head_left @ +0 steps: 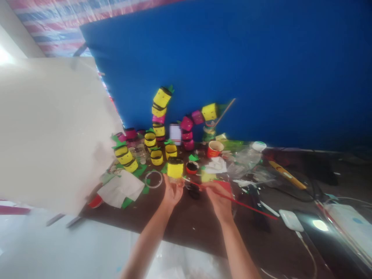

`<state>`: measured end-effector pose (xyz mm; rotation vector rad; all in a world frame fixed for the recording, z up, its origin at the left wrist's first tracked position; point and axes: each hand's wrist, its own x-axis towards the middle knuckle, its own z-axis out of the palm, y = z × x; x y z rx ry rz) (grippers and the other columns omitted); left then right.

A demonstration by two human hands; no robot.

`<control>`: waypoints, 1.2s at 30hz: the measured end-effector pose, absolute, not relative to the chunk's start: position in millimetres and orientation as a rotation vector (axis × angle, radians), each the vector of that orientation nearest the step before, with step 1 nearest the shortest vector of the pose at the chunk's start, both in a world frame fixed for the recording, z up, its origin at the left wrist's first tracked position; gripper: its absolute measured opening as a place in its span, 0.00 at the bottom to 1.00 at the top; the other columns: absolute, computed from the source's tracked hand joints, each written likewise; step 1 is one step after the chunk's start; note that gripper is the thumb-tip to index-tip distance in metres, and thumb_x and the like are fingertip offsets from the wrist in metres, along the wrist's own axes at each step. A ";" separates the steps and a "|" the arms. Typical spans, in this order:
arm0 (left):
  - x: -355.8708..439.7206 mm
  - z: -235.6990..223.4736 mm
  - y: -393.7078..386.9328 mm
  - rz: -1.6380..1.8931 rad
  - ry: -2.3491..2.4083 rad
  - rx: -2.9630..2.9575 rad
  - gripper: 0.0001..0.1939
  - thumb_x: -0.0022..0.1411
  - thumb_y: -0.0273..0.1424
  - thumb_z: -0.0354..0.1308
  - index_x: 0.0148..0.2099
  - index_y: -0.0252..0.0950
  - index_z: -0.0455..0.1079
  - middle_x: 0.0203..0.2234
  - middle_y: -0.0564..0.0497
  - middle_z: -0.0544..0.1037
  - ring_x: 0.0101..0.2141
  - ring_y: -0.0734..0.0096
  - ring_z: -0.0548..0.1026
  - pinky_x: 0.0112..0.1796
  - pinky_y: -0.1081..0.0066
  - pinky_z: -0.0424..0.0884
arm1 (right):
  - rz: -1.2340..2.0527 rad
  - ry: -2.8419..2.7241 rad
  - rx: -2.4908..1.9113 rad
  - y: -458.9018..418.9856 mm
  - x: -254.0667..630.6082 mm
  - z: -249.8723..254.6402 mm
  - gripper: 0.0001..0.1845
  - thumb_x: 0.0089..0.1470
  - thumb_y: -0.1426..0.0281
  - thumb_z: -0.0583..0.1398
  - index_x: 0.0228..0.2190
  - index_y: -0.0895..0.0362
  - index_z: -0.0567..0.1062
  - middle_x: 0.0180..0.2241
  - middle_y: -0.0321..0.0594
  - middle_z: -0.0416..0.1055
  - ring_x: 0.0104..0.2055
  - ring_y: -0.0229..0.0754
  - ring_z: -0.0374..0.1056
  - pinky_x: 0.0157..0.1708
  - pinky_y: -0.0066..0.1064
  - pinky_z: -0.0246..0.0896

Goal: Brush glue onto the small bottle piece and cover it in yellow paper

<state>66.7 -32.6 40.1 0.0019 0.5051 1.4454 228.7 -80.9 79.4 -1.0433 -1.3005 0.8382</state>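
My left hand is closed around the bottom of a yellow cup with a black band at its top, held upright. In my right hand is a thin paintbrush with a long red handle. Its pale tip points left, close to the cup's lower right side; whether they touch I cannot tell. Just behind the cup stand more yellow cups with black bands and green paper leaves. A small red pot with dark contents sits between my hands, farther back.
Stacked yellow and magenta cups lean against the blue board. A red paper tub, a tape roll and white paper lie around. At right are a yellow-orange cutter, a white charger and cables.
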 end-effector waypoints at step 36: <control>63.0 30.9 -32.2 1.361 0.473 -0.015 0.28 0.63 0.52 0.45 0.40 0.32 0.73 0.23 0.49 0.73 0.22 0.77 0.71 0.21 0.80 0.70 | 0.606 -1.383 -1.088 -85.0 225.5 92.0 0.10 0.55 0.64 0.58 0.30 0.55 0.77 0.29 0.42 0.76 0.32 0.44 0.73 0.32 0.35 0.71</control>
